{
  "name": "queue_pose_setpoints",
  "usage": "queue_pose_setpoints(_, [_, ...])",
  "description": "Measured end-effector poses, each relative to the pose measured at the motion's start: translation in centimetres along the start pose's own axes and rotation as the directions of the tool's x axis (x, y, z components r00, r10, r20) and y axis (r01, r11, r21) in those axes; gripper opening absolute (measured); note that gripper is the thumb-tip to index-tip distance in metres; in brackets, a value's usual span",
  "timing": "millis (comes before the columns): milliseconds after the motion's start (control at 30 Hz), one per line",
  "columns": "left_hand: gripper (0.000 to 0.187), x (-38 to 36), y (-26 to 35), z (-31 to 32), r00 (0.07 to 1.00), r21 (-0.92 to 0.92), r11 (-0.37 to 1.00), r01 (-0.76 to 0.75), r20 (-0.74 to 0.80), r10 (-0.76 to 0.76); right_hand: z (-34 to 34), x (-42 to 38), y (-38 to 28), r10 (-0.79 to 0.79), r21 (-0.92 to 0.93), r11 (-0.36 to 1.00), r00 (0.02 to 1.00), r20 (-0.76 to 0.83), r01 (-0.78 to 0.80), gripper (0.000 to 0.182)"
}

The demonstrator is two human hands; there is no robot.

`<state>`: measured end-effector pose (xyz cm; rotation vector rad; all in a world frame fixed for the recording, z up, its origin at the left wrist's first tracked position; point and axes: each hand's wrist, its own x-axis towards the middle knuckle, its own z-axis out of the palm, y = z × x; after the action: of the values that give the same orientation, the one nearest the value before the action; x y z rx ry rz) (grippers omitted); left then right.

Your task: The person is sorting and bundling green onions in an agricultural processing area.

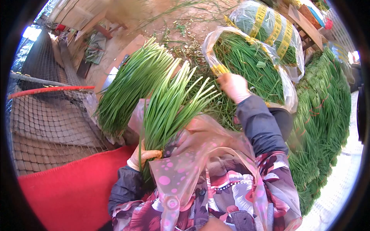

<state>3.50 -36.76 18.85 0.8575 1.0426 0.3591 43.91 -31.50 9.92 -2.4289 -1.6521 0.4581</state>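
Note:
My left hand (pixel 144 156), in a pale glove, is closed round the lower part of a bunch of long green stalks (pixel 165 107), whose whitish ends fan out up and to the right. Beside it on the left, a larger pile of stalks (pixel 133 82) lies on a board, with a metal blade (pixel 110 78) partly showing at its edge. My right hand (pixel 234 87) is at the near left rim of an open clear bag (pixel 210 48) filled with green stalks. Its fingers are curled and blurred, and whatever they hold cannot be made out.
A taped clear bag (pixel 266 27) of greens stands at the back right. Bundled greens (pixel 320 127) are heaped along the right side. Netting (pixel 50 127) and red cloth (pixel 77 188) are at the left. Trimmings (pixel 189 34) litter the ground.

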Motion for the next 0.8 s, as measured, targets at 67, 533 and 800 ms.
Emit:
queue_pose_setpoints(67, [0.040, -0.6, 0.2, -0.4, 0.999, -0.043, 0.998, 0.035, -0.013, -0.035, 2.6, 1.8, 4.9, 0.091, -0.168, 0.983, 0.992, 0.083, -0.076, 0.019])
queue_pose_setpoints(533, [0.094, 4.3, 0.2, 5.7, 0.838, 0.700, 0.486, -0.523, 0.319, 0.443, 3.7, -6.1, -8.5, -0.718, 0.585, -0.535, 0.693, 0.065, -0.610, 0.091])
queue_pose_setpoints(800, [0.066, 8.0, 1.8, 3.4, 0.909, -0.299, 0.887, -0.351, 0.117, 0.399, 2.4, -6.5, -9.2, -0.728, 0.625, -0.517, 0.684, 0.039, -0.585, 0.086])
